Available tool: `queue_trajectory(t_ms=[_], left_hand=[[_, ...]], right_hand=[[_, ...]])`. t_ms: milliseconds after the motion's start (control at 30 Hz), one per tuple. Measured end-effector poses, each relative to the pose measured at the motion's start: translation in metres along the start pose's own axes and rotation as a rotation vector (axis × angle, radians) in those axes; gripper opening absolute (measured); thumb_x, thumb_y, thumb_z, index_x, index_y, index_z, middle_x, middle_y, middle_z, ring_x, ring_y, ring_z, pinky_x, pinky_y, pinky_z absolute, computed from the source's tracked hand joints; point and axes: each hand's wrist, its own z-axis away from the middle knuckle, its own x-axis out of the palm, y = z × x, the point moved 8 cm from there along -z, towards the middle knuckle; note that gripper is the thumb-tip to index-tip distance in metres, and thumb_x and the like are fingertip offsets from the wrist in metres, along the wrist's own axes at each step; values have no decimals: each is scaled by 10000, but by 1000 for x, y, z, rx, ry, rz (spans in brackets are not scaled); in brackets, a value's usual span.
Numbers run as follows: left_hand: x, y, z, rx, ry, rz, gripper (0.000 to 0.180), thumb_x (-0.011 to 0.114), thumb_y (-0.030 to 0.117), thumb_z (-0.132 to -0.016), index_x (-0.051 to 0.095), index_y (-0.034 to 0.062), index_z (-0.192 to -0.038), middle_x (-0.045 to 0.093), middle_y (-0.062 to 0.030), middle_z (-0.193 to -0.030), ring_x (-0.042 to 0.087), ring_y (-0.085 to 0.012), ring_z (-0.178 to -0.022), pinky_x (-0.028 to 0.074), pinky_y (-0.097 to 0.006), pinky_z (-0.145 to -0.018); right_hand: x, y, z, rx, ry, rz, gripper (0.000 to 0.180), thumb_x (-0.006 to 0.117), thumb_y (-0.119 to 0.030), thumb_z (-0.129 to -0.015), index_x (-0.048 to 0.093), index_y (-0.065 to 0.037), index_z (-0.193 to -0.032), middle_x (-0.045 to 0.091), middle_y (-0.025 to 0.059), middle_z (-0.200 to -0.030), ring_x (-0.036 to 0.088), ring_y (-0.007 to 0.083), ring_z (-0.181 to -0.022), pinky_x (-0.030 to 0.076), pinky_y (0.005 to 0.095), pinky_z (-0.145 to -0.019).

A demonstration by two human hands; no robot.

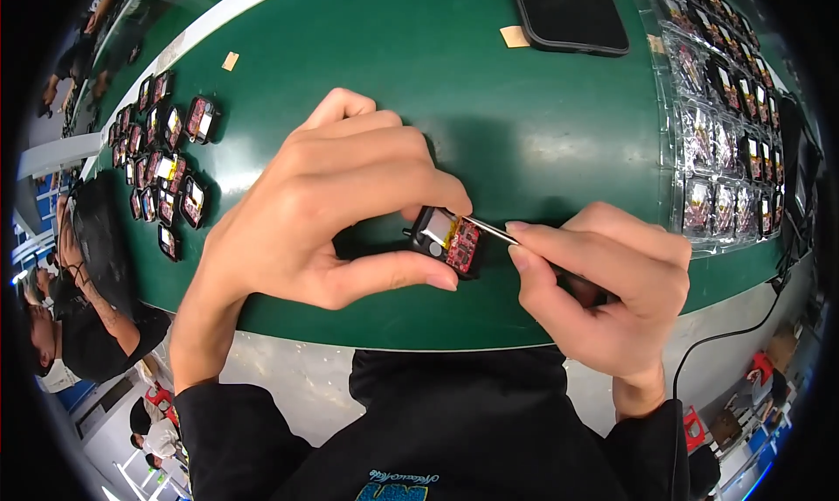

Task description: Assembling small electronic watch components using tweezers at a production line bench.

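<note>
A small black device housing (445, 241) sits before me at the middle of the table, its inside facing up. It holds a red circuit board, a pale block and a yellow strip. My left hand (341, 200) grips the housing between thumb and index finger. In my right hand (612, 278), pinched between thumb and fingers, is a pair of slim metal tweezers (491, 230). Their tip reaches the upper edge of the circuit board, close to my left index fingertip. The rear of the tweezers is mostly hidden by my right hand.
Several similar opened housings (166, 173) lie clustered at the left of the green table (542, 152). Clear plastic trays (712, 143) with more units line the right side. A black phone (572, 12) lies at the far edge beside a tan paper piece (515, 36). A person (96, 283) sits at left.
</note>
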Motion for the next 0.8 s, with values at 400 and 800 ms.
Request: queue_trajectory(t_ms=[400, 800], left_hand=[[-2, 7, -5, -17, 34, -17, 548, 1025, 302, -708, 807, 67, -1153, 672, 4, -827, 624, -188, -731, 418, -368, -860], [-49, -5, 9, -173, 368, 55, 564, 1046, 202, -622, 794, 20, -1092, 754, -46, -910, 588, -149, -730, 465, -300, -693]], right_hand=[[-27, -1, 26, 71, 160, -37, 248, 885, 49, -788, 865, 0, -1031, 646, 11, -686, 451, 58, -458, 321, 265, -431], [-29, 2, 38, 35, 297, -246, 226, 874, 11, -851, 854, -13, -1075, 625, 10, -707, 462, 76, -471, 339, 284, -440]])
